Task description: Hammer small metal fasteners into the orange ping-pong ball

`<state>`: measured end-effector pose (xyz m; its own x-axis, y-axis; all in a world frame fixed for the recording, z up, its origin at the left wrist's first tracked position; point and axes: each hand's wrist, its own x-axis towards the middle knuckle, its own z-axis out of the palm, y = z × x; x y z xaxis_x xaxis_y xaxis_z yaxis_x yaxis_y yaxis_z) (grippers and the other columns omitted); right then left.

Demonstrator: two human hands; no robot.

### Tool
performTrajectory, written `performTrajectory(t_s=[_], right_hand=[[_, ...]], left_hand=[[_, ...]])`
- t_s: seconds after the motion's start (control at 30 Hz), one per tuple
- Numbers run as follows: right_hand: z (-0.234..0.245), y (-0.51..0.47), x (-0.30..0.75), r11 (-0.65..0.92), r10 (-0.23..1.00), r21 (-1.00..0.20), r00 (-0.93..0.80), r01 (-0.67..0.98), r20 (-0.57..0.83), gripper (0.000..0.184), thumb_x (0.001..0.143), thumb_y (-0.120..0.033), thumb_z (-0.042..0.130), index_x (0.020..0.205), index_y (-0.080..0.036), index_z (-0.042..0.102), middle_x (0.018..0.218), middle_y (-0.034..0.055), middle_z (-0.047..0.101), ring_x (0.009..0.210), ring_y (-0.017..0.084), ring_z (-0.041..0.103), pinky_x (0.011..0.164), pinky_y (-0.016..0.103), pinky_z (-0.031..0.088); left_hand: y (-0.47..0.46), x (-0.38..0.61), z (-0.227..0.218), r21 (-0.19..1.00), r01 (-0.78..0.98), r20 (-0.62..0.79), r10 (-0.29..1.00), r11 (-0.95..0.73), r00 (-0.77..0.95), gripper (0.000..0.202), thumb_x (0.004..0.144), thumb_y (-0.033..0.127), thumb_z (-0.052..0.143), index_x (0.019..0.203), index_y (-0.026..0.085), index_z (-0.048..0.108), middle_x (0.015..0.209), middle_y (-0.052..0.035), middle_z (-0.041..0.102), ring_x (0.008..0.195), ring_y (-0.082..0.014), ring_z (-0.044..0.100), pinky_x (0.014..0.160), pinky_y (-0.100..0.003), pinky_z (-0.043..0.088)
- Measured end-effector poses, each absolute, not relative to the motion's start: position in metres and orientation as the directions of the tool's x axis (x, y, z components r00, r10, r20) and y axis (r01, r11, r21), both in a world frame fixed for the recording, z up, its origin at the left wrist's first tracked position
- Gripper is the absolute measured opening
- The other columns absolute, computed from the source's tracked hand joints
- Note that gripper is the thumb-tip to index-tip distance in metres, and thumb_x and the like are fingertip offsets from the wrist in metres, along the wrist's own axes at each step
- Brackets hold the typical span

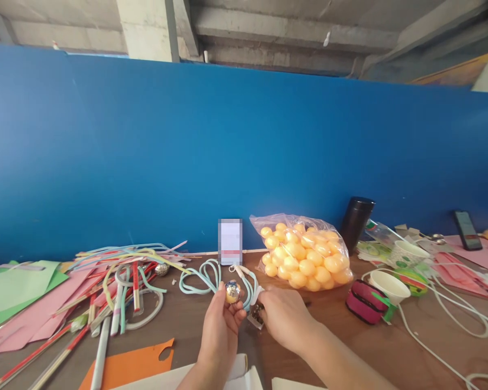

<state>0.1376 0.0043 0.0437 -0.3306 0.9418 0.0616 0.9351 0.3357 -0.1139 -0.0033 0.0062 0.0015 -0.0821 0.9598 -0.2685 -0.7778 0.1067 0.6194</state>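
Note:
My left hand (pixel 219 325) is closed around a small shiny metallic ball (pixel 232 291), holding it up at the fingertips. My right hand (pixel 285 317) is closed beside it, pinching a small clear packet with dark bits (pixel 256 316). A light blue cord (pixel 205 276) with a white end loops on the brown table just behind both hands, and part of it runs past the ball between the hands.
A clear bag of orange balls (pixel 305 254) lies behind my right hand. Coloured straws and cords (pixel 126 281) with pink and green paper sit at the left. Paper cups (pixel 390 286), a pink pouch (pixel 366 300), a black flask (pixel 355 223), a phone (pixel 467 230) and white cables lie at the right. A blue wall rises behind.

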Motion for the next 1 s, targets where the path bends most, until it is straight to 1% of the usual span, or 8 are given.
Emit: performTrajectory(t_s=[0.2, 0.3, 0.4, 0.57, 0.67, 0.83, 0.9, 1.0], right_hand=[[0.041, 0.002, 0.137, 0.331, 0.943, -0.158, -0.328, 0.930, 0.048, 0.024, 0.082, -0.014, 0.051, 0.095, -0.021, 0.069, 0.091, 0.0106, 0.075, 0.081, 0.029, 0.073, 0.062, 0.030, 0.042], [0.037, 0.004, 0.136, 0.321, 0.947, -0.191, -0.319, 0.928, 0.045, 0.028, 0.082, -0.012, 0.050, 0.098, -0.023, 0.069, 0.095, 0.0097, 0.075, 0.084, 0.028, 0.073, 0.063, 0.030, 0.042], [0.032, 0.007, 0.134, 0.305, 0.952, -0.226, -0.304, 0.925, 0.043, 0.030, 0.080, -0.010, 0.050, 0.099, -0.023, 0.069, 0.095, 0.0092, 0.075, 0.084, 0.028, 0.072, 0.064, 0.030, 0.042], [0.028, 0.009, 0.135, 0.269, 0.963, -0.312, -0.265, 0.911, 0.055, 0.033, 0.082, -0.009, 0.048, 0.104, -0.023, 0.068, 0.097, 0.0096, 0.074, 0.086, 0.027, 0.071, 0.066, 0.030, 0.042], [0.031, 0.009, 0.139, 0.236, 0.971, -0.398, -0.231, 0.887, 0.062, 0.028, 0.083, -0.009, 0.050, 0.100, -0.021, 0.068, 0.095, 0.0082, 0.074, 0.088, 0.024, 0.069, 0.070, 0.028, 0.042], [0.041, 0.010, 0.144, 0.214, 0.977, -0.577, -0.170, 0.788, 0.131, 0.017, 0.081, -0.012, 0.054, 0.084, -0.021, 0.068, 0.090, 0.0050, 0.071, 0.087, 0.022, 0.066, 0.075, 0.030, 0.043], [0.044, 0.010, 0.145, 0.208, 0.978, -0.664, -0.145, 0.718, 0.149, 0.014, 0.082, -0.016, 0.053, 0.083, -0.021, 0.066, 0.084, 0.0036, 0.070, 0.079, 0.021, 0.066, 0.071, 0.030, 0.045], [0.047, 0.009, 0.144, 0.172, 0.984, -0.807, -0.135, 0.566, 0.116, 0.014, 0.086, -0.023, 0.050, 0.090, -0.022, 0.063, 0.064, -0.0017, 0.064, 0.058, 0.016, 0.063, 0.056, 0.025, 0.047]], left_hand=[[0.008, -0.003, 0.000, 0.596, -0.792, -0.301, 0.951, 0.129, -0.072, 0.019, 0.088, 0.029, 0.058, 0.087, 0.011, 0.062, 0.078, -0.0098, 0.069, 0.054, -0.0096, 0.060, 0.049, -0.020, 0.052], [0.007, -0.005, 0.001, 0.589, -0.794, -0.308, 0.950, 0.149, -0.051, 0.019, 0.088, 0.029, 0.059, 0.087, 0.010, 0.063, 0.082, -0.0110, 0.069, 0.055, -0.0099, 0.060, 0.048, -0.020, 0.053], [0.006, -0.006, 0.005, 0.563, -0.808, -0.302, 0.953, 0.174, -0.005, 0.018, 0.090, 0.028, 0.056, 0.088, 0.011, 0.063, 0.083, -0.0109, 0.069, 0.054, -0.0097, 0.060, 0.048, -0.021, 0.053], [0.004, -0.007, 0.009, 0.529, -0.821, -0.301, 0.952, 0.216, 0.057, 0.018, 0.091, 0.025, 0.053, 0.089, 0.010, 0.063, 0.083, -0.0117, 0.069, 0.053, -0.0094, 0.059, 0.048, -0.020, 0.054], [0.005, -0.008, 0.007, 0.518, -0.825, -0.303, 0.950, 0.226, 0.070, 0.016, 0.090, 0.023, 0.054, 0.091, 0.011, 0.064, 0.085, -0.0118, 0.070, 0.055, -0.0099, 0.061, 0.050, -0.021, 0.055], [0.008, -0.009, 0.003, 0.505, -0.831, -0.303, 0.950, 0.233, 0.082, 0.013, 0.088, 0.022, 0.059, 0.091, 0.011, 0.064, 0.084, -0.0110, 0.070, 0.062, -0.0123, 0.065, 0.057, -0.023, 0.058], [0.008, -0.009, 0.003, 0.502, -0.832, -0.301, 0.950, 0.236, 0.088, 0.012, 0.087, 0.021, 0.060, 0.090, 0.011, 0.064, 0.085, -0.0114, 0.070, 0.065, -0.0129, 0.066, 0.060, -0.023, 0.058], [0.008, -0.008, 0.003, 0.503, -0.834, -0.297, 0.952, 0.225, 0.078, 0.008, 0.085, 0.017, 0.062, 0.088, 0.010, 0.064, 0.088, -0.0124, 0.070, 0.068, -0.0134, 0.067, 0.064, -0.024, 0.059]])
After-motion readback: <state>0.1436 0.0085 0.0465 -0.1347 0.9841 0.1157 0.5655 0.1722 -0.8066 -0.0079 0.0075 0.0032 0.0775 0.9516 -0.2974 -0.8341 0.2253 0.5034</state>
